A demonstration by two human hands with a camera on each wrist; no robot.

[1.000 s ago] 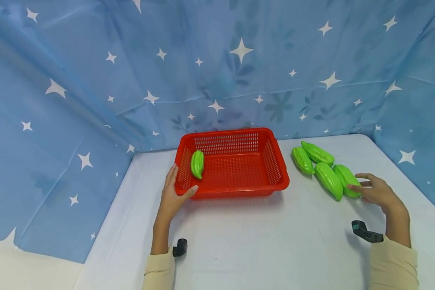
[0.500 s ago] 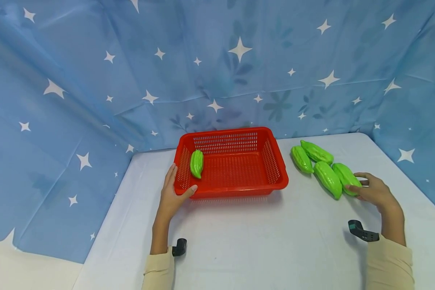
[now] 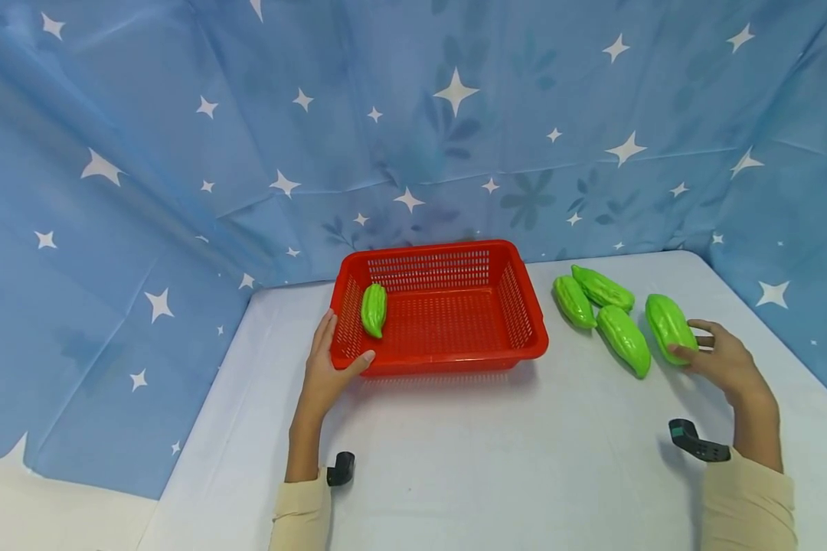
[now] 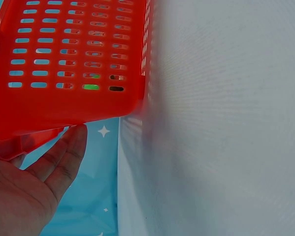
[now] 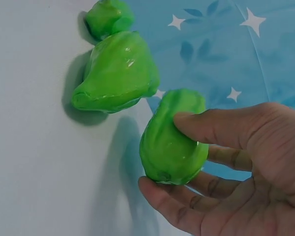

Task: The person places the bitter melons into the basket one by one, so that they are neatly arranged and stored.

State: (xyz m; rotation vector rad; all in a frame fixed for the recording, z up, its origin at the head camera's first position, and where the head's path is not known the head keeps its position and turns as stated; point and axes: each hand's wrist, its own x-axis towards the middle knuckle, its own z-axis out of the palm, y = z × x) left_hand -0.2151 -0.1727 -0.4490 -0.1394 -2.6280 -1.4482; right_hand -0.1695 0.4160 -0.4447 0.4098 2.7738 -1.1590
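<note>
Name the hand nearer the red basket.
Left. The left hand is at the near left corner of the red basket; the right hand is apart, to its right.

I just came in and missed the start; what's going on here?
A person's right hand holds a green ridged piece, seemingly above the white table. The left hand grips the red basket at its near left corner. One similar piece lies inside the basket; three other green pieces lie on the table to its right.

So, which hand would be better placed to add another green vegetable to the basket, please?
Probably the right hand: it grips a green vegetable, while the left hand touches the basket.
</note>
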